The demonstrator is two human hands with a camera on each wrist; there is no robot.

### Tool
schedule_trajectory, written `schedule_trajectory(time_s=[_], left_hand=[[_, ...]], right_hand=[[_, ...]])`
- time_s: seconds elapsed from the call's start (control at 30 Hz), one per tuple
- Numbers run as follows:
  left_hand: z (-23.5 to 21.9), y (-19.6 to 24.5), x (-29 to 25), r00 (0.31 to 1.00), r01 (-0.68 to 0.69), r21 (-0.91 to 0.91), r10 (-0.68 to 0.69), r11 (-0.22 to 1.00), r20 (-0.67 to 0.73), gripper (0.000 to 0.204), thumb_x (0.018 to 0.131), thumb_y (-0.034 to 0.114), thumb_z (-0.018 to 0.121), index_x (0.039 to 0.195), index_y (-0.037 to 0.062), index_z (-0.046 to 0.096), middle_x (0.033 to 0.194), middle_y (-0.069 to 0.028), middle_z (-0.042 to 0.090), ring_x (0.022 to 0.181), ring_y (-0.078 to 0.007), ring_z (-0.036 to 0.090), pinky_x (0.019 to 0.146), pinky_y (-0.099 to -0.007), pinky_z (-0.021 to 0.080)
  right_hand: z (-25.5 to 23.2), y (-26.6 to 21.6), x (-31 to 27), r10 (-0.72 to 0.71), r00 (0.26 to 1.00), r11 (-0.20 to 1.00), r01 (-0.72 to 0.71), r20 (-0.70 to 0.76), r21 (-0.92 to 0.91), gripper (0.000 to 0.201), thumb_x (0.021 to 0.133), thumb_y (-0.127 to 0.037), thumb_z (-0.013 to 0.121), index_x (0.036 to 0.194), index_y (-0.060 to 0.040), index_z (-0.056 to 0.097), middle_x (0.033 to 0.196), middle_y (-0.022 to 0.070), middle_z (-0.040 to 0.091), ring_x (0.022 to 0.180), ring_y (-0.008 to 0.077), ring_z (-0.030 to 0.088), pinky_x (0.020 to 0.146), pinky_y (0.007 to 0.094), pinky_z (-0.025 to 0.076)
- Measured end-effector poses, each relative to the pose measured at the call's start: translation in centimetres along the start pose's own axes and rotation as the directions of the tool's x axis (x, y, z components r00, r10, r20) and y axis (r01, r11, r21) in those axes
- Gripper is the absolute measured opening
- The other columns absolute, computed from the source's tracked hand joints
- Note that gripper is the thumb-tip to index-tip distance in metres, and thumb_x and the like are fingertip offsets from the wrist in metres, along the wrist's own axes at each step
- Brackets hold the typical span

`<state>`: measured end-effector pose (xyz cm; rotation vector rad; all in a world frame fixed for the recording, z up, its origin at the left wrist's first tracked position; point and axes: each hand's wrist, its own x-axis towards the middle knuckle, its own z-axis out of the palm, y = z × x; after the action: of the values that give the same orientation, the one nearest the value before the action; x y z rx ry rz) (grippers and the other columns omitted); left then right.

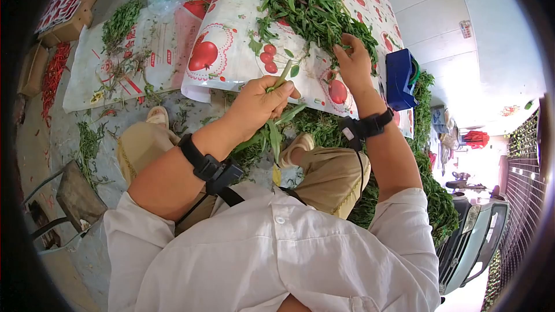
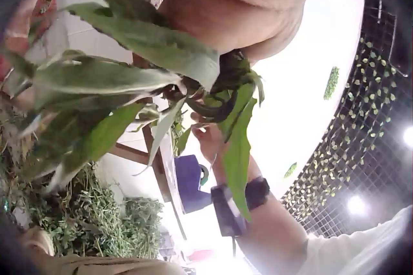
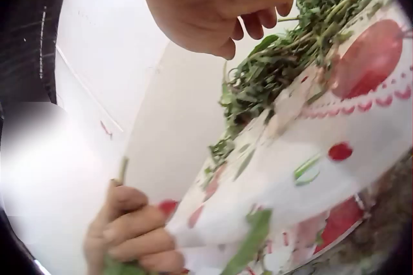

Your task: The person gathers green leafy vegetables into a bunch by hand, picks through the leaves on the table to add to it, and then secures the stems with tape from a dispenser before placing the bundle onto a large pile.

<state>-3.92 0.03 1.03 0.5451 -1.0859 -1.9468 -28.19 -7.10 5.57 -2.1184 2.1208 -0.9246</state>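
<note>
My left hand [image 1: 261,103] grips a small bunch of leafy green stems [image 1: 273,137], cut ends poking up past the thumb and long leaves hanging below the fist. Those leaves [image 2: 122,78] fill much of the left wrist view. At the right, my right hand [image 1: 354,65] is at the near edge of a heap of leafy greens [image 1: 312,8] on the table. In the right wrist view its fingers [image 3: 255,25] bend loosely beside the heap, with nothing seen between them.
A fruit-patterned cloth [image 1: 231,40] covers the table. On its right side hangs a blue tape dispenser [image 1: 399,79]. More greens [image 1: 430,188] lie on the floor around my legs. Left are a white sack [image 1: 87,75] with plant scraps, red chillies [image 1: 56,75] and a small stool [image 1: 78,196].
</note>
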Motion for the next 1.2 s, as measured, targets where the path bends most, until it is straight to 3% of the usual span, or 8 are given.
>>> schedule_trajectory(time_s=[0.27, 0.37, 0.7, 0.8, 0.9, 0.97, 1.13, 1.2], left_hand=[[-0.3, 0.6, 0.3, 0.995, 0.086, -0.195, -0.094, 0.977, -0.034, 0.033, 0.089, 0.030, 0.052, 0.091, -0.0020, 0.056, 0.057, 0.0046, 0.038, 0.052, -0.0059, 0.034, 0.052, -0.0211, 0.031], [-0.9, 0.4, 0.3, 0.997, 0.072, -0.353, -0.066, 0.933, 0.029, 0.032, 0.089, 0.030, 0.052, 0.091, -0.0018, 0.056, 0.060, 0.0020, 0.043, 0.055, -0.0078, 0.038, 0.053, -0.0220, 0.032], [-0.2, -0.2, 0.2, 0.998, -0.068, -0.351, 0.057, 0.934, -0.040, 0.020, 0.088, 0.020, 0.055, 0.092, 0.0015, 0.059, 0.080, -0.0021, 0.057, 0.073, -0.0112, 0.054, 0.067, -0.0237, 0.043], [-0.6, -0.4, 0.1, 0.995, -0.097, -0.231, 0.091, 0.968, -0.035, 0.019, 0.086, 0.019, 0.058, 0.092, 0.0014, 0.059, 0.078, -0.0019, 0.057, 0.067, -0.0101, 0.052, 0.063, -0.0233, 0.042], [-0.6, -0.2, 0.0, 0.992, -0.098, -0.165, 0.082, 0.981, -0.098, 0.019, 0.085, 0.019, 0.060, 0.091, 0.0012, 0.059, 0.074, -0.0007, 0.055, 0.060, -0.0078, 0.046, 0.059, -0.0217, 0.038], [-0.3, 0.0, -0.1, 0.989, -0.070, -0.173, 0.045, 0.983, -0.143, 0.020, 0.085, 0.019, 0.061, 0.092, 0.0012, 0.060, 0.073, -0.0002, 0.055, 0.057, -0.0060, 0.041, 0.056, -0.0205, 0.035], [-0.5, 0.7, -0.5, 0.980, -0.067, -0.016, 0.062, 0.998, -0.191, 0.023, 0.087, 0.020, 0.057, 0.097, -0.0005, 0.061, 0.083, -0.0037, 0.060, 0.062, -0.0078, 0.047, 0.061, -0.0215, 0.039], [-0.1, 0.8, -0.8, 0.882, -0.368, 0.337, 0.440, 0.867, -0.169, 0.025, 0.089, 0.021, 0.054, 0.098, -0.0019, 0.061, 0.090, -0.0066, 0.060, 0.072, -0.0125, 0.053, 0.068, -0.0245, 0.042]], right_hand=[[-0.4, -0.2, 0.8, 0.071, 0.982, 0.987, -0.044, 0.175, -0.153, 0.026, 0.076, -0.021, 0.058, 0.096, -0.0055, 0.063, 0.094, 0.0136, 0.063, 0.086, 0.0310, 0.058, 0.077, 0.0386, 0.045], [-0.8, 0.5, 0.5, -0.133, 0.990, 0.982, 0.139, 0.054, -0.128, 0.022, 0.077, -0.018, 0.057, 0.094, -0.0054, 0.063, 0.088, 0.0130, 0.063, 0.076, 0.0289, 0.060, 0.070, 0.0371, 0.047], [-4.4, -1.6, -0.4, 0.164, 0.986, 0.868, -0.136, -0.018, 0.477, 0.032, 0.082, -0.004, 0.055, 0.112, 0.0044, 0.049, 0.079, 0.0037, 0.055, 0.061, 0.0083, 0.049, 0.055, 0.0205, 0.041], [-6.3, -2.1, 0.4, 0.153, 0.957, 0.757, 0.046, -0.246, 0.652, 0.029, 0.081, 0.001, 0.052, 0.109, 0.0019, 0.051, 0.081, 0.0056, 0.054, 0.065, 0.0104, 0.054, 0.058, 0.0222, 0.045], [-6.4, -3.6, -0.8, 0.075, 0.932, 0.805, 0.153, -0.353, 0.574, 0.030, 0.081, 0.002, 0.051, 0.111, 0.0024, 0.050, 0.085, 0.0067, 0.055, 0.066, 0.0107, 0.054, 0.059, 0.0225, 0.046], [-5.8, -2.8, -2.2, 0.074, 0.997, 0.824, -0.051, -0.018, 0.564, 0.031, 0.082, 0.002, 0.050, 0.113, 0.0017, 0.049, 0.083, 0.0067, 0.057, 0.065, 0.0116, 0.055, 0.059, 0.0230, 0.047], [-6.1, -4.9, -4.4, 0.109, 0.987, 0.781, -0.159, 0.119, 0.604, 0.025, 0.082, 0.001, 0.053, 0.107, 0.0023, 0.052, 0.082, 0.0073, 0.059, 0.062, 0.0100, 0.054, 0.057, 0.0215, 0.045], [-6.9, -6.8, -5.5, 0.016, 0.936, 0.817, -0.216, 0.352, 0.535, 0.021, 0.081, 0.002, 0.055, 0.102, 0.0018, 0.054, 0.081, 0.0073, 0.059, 0.062, 0.0111, 0.054, 0.057, 0.0227, 0.045]])
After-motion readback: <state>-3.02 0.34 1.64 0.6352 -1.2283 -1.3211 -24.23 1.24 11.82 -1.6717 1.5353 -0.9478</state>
